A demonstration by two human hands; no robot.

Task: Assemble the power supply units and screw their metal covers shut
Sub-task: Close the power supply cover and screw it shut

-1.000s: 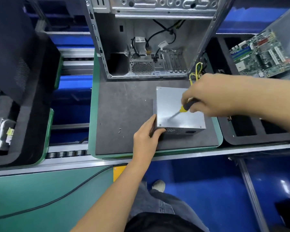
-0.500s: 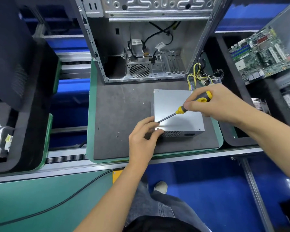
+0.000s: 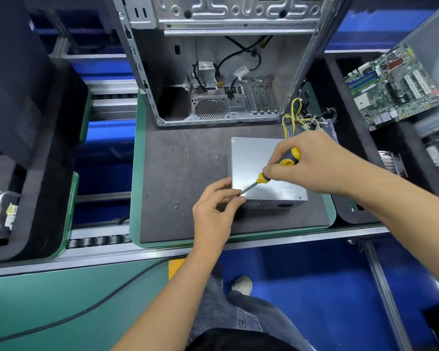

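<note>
Driving: looks like a cover screw going in at the near-left corner of the power supply unit (image 3: 264, 171), which sits on the grey mat (image 3: 183, 173) of the worktop.
Right grip: right hand (image 3: 312, 165) wrapped around the screwdriver (image 3: 276, 168) handle, shaft angled down-left so the tip lands at that corner.
Left grip: left hand (image 3: 213, 211) fingertips pinched together right at the tip, probably steadying the screw, though the screw itself is hidden.
Spares: tiny loose screws (image 3: 177, 205) lie left of that grip, handy for the next corner.
Behind: open computer case (image 3: 213, 72), beyond both hands.
</note>
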